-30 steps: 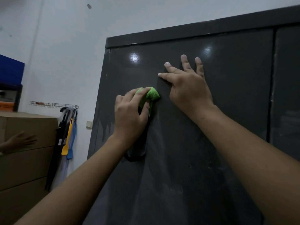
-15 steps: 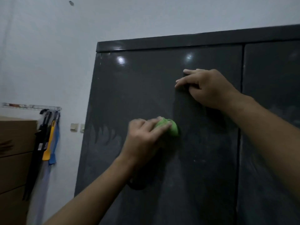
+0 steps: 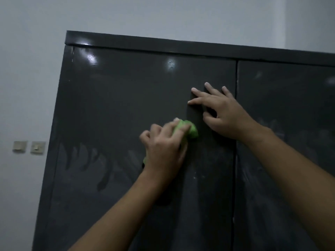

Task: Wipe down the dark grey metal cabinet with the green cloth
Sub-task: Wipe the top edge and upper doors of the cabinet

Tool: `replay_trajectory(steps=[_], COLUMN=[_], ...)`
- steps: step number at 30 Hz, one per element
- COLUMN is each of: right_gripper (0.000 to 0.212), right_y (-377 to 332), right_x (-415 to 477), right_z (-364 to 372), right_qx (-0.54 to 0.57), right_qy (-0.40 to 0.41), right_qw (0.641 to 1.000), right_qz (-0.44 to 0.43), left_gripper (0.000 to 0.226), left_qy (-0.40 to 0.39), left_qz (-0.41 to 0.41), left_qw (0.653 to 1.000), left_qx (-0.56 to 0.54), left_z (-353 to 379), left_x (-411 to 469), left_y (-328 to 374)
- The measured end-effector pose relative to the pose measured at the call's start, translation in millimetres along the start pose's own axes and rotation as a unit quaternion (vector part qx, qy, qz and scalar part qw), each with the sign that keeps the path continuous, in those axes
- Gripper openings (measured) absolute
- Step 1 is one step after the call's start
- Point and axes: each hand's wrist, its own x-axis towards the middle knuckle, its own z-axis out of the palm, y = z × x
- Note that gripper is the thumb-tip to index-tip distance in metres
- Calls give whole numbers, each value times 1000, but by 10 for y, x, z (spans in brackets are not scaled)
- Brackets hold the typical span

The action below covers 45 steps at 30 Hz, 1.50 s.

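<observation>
The dark grey metal cabinet (image 3: 112,105) fills most of the view, its two doors meeting at a vertical seam right of centre. Dusty smears and drip marks show on the left door. My left hand (image 3: 163,151) grips the bunched green cloth (image 3: 192,131) and presses it against the left door, near its middle. The cloth sticks out past my fingers; the rest is hidden under the palm. My right hand (image 3: 223,115) rests flat on the same door just above and right of the cloth, fingers spread, close to the seam.
A pale wall (image 3: 27,87) runs behind and to the left of the cabinet. Two wall switches (image 3: 29,147) sit on it beside the cabinet's left edge. The right door (image 3: 290,124) carries dusty streaks.
The view has swung right, so the boxes and hanging tools left the frame. My left hand with the cloth shifted up and right. My right hand's fingers went from curled to spread flat.
</observation>
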Motion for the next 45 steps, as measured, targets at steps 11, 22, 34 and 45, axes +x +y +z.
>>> replay_trajectory(steps=[11, 22, 34, 45], right_gripper=[46, 125, 74, 47], right_y=[-126, -567, -555, 517], right_x=[-492, -818, -591, -1051], right_z=[-122, 205, 786, 334], right_qx=[-41, 142, -69, -217], right_qy=[13, -45, 172, 284], right_qw=[999, 983, 978, 933], right_qz=[-24, 109, 92, 47], left_gripper=[39, 11, 32, 40], left_qy=[-64, -112, -225, -106], left_qz=[-24, -186, -221, -33], left_qw=[996, 909, 880, 973], left_qx=[-62, -355, -355, -200], left_z=[9, -21, -360, -64], left_x=[-219, 396, 444, 238], left_y=[139, 464, 335, 527])
